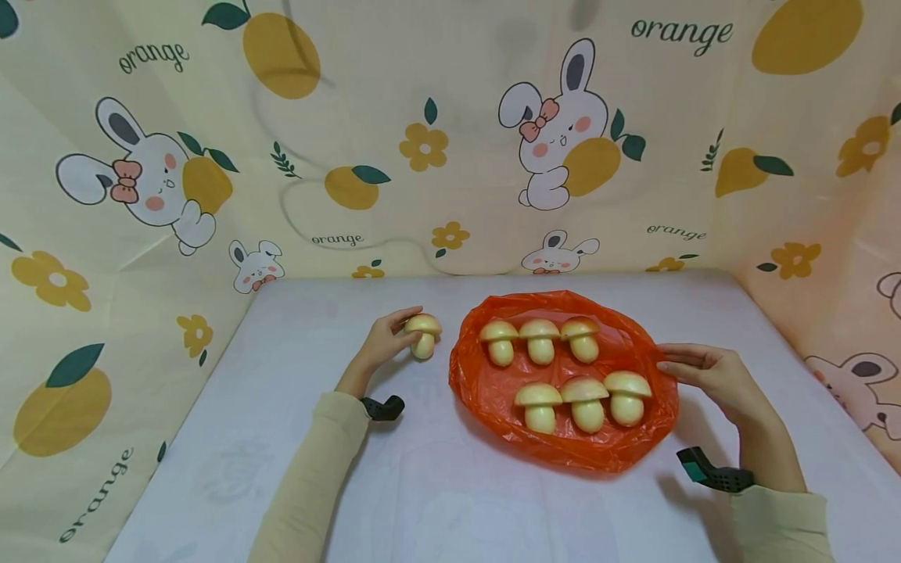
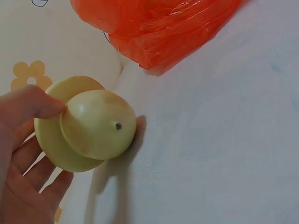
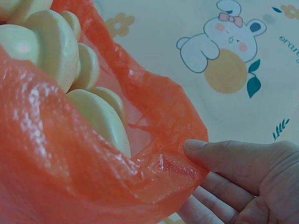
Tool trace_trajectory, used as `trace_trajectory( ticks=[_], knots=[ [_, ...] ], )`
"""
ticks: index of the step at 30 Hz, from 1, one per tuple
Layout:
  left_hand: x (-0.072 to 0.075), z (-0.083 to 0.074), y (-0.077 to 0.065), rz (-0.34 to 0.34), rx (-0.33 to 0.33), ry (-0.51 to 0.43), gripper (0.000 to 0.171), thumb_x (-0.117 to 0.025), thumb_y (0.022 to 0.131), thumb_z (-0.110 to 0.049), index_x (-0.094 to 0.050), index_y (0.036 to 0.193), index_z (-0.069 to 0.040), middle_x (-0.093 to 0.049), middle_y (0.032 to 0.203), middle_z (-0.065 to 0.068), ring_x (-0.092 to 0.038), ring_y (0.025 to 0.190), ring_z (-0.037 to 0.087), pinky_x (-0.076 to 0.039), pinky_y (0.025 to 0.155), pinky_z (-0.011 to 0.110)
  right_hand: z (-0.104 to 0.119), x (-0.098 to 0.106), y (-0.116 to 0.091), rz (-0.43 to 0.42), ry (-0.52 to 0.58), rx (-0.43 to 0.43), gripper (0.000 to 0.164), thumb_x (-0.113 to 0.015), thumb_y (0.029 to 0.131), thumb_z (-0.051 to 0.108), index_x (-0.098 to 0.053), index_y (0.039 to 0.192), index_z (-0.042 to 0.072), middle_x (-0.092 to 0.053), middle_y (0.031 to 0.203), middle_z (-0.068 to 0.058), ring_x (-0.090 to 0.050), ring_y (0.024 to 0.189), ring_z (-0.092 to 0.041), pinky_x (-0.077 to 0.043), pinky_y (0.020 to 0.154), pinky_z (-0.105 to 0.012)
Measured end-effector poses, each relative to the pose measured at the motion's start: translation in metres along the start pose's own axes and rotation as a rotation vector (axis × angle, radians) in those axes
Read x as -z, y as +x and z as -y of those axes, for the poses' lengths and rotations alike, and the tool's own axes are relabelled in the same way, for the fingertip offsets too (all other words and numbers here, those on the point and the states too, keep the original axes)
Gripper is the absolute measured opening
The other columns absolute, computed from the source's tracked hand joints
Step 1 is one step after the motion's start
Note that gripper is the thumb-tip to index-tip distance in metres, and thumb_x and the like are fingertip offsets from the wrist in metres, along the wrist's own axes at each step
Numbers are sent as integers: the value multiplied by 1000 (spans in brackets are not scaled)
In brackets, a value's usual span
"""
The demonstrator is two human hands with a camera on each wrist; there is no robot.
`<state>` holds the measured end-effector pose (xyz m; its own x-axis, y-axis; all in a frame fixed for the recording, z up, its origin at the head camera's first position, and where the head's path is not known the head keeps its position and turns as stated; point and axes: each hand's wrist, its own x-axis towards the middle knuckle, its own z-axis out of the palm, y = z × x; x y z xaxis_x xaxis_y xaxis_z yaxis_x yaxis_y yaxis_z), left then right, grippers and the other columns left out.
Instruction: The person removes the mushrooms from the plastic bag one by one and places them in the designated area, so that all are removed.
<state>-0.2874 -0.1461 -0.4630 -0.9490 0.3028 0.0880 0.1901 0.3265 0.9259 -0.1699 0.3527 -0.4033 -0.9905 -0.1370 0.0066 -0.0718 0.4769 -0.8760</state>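
Observation:
My left hand (image 1: pixel 383 342) holds a toy mushroom (image 1: pixel 424 344) by its cap, to the left of a red plastic bag (image 1: pixel 493 450). In the left wrist view the thumb presses near the stem of this pale yellow mushroom (image 2: pixel 96 123), fingers behind the cap. At the bag's right side my right hand (image 1: pixel 711 375) pinches the rim between thumb and fingers, as the right wrist view shows on the red plastic (image 3: pixel 173 168). Inside the opened bag several more mushrooms lie in two rows, among them a front-row mushroom (image 1: pixel 586 403) and a back-row mushroom (image 1: pixel 540 342).
A white-covered table (image 1: pixel 436 485) carries the bag. Behind it and along both sides hangs a cream cloth (image 1: pixel 479 78) printed with rabbits and oranges. Black wrist devices, one on the left wrist (image 1: pixel 383 408) and one on the right (image 1: pixel 714 471), stick out over the table.

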Motion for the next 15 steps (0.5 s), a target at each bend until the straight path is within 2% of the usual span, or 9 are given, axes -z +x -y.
trace_trajectory(
  ticks=[6, 11, 15],
  knots=[
    [0, -11, -7, -46, -26, 12, 53, -63, 88, 0, -46, 138, 6, -45, 147, 24, -36, 142, 38, -30, 121, 49, 0, 1, -1, -3, -13, -14, 32, -63, 93, 15, -63, 118, -5, -66, 92, 33, -63, 85, 13, -53, 72, -7],
    [-1, -27, -15, -88, -86, -1, 51, -61, 89, 3, -45, 137, 11, -43, 146, 29, -33, 142, 42, -24, 122, 54, -3, 1, 0, -4, 1, -14, 30, -62, 93, 12, -64, 118, -4, -66, 92, 33, -63, 85, 13, -52, 71, -7],
    [-2, -27, -16, -120, -110, -16, 50, -63, 89, -1, -48, 136, 8, -47, 145, 25, -36, 142, 38, -25, 122, 52, -4, 1, 0, -1, 17, -12, 30, -62, 93, 11, -63, 119, -5, -67, 93, 32, -63, 85, 13, -53, 71, -7]
  ],
)
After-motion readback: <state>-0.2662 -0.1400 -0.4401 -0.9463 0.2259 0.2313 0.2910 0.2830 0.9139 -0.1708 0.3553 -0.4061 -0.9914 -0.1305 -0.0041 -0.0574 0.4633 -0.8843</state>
